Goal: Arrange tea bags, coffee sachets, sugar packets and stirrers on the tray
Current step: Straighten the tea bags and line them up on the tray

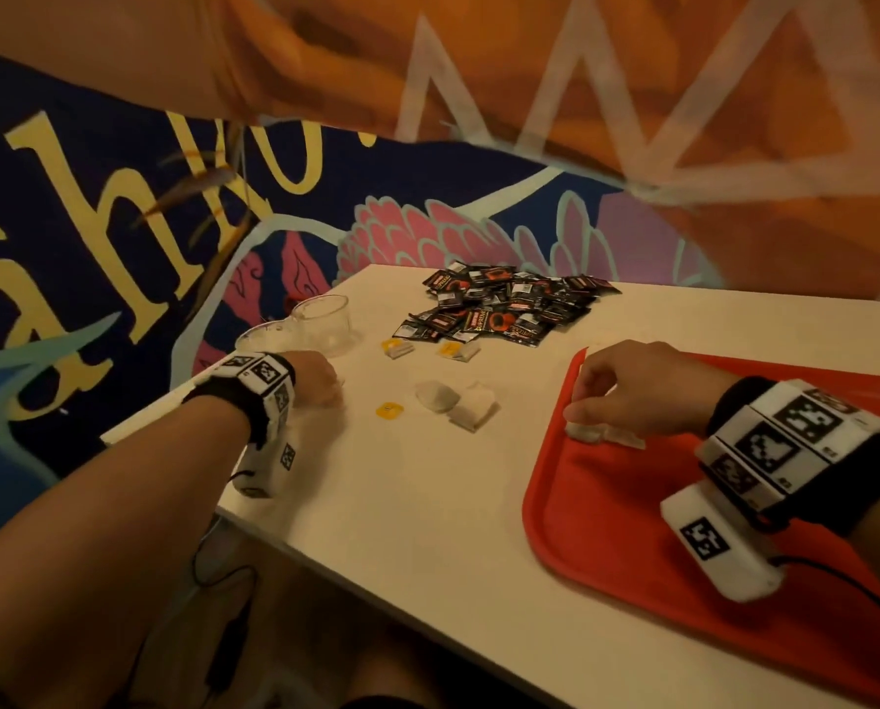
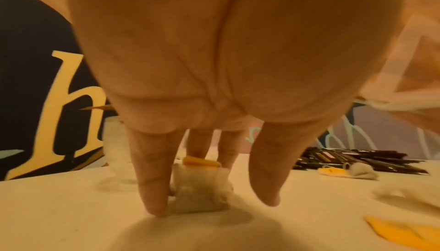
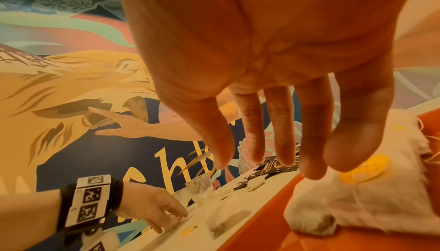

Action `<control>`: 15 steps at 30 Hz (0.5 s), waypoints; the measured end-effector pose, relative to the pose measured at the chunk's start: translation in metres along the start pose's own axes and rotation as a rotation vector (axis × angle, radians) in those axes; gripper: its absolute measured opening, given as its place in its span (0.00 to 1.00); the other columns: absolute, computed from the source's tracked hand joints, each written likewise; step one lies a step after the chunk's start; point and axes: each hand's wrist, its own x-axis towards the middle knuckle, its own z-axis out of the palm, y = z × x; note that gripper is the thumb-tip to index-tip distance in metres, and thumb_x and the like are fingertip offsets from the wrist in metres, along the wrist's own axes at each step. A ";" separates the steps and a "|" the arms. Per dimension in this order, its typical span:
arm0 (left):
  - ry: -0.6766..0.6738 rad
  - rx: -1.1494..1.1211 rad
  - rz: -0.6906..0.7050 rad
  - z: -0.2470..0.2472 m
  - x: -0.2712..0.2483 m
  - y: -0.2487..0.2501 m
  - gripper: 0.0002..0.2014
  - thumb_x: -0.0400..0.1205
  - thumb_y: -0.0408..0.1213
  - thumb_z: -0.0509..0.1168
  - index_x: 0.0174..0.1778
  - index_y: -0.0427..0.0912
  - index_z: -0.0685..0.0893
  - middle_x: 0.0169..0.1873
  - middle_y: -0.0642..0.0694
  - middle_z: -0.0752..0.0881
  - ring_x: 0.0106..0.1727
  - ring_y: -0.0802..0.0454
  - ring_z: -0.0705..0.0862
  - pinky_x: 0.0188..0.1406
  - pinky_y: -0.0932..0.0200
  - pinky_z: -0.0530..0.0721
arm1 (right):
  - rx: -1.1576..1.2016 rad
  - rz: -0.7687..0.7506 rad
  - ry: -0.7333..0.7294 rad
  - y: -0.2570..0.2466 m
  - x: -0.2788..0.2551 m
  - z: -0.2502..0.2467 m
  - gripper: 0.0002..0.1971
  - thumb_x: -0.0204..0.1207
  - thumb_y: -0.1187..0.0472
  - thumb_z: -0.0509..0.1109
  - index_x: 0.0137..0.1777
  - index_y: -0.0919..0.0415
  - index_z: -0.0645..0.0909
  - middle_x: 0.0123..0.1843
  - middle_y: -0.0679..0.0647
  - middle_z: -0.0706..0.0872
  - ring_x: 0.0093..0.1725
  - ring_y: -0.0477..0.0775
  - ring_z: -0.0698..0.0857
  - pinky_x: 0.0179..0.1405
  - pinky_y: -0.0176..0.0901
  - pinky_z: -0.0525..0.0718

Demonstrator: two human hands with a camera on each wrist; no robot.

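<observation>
My left hand (image 1: 325,391) is by the table's left edge, fingers pointing down around a tea bag (image 2: 200,189) with a yellow tag. One fingertip (image 2: 154,204) touches the bag and the thumb stands apart. My right hand (image 1: 581,411) hangs over the left end of the red tray (image 1: 632,529), its relaxed fingers (image 3: 311,161) just above white tea bags (image 3: 357,198) that lie on the tray. More loose tea bags (image 1: 453,401) lie between my hands. A heap of black coffee sachets (image 1: 504,304) sits at the back of the table.
Two clear glass cups (image 1: 325,319) stand just beyond my left hand, with thin brown sticks (image 3: 197,157) blurred above them. A loose yellow tag (image 1: 389,410) and two more tea bags (image 1: 399,346) lie mid-table. A painted wall closes the left and back sides.
</observation>
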 end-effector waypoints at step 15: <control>-0.013 0.113 0.421 0.002 -0.013 0.115 0.35 0.79 0.74 0.52 0.71 0.51 0.75 0.65 0.49 0.81 0.61 0.47 0.79 0.67 0.45 0.77 | 0.049 0.021 -0.039 -0.004 -0.009 0.000 0.11 0.73 0.44 0.77 0.49 0.48 0.86 0.51 0.47 0.90 0.50 0.50 0.88 0.40 0.36 0.84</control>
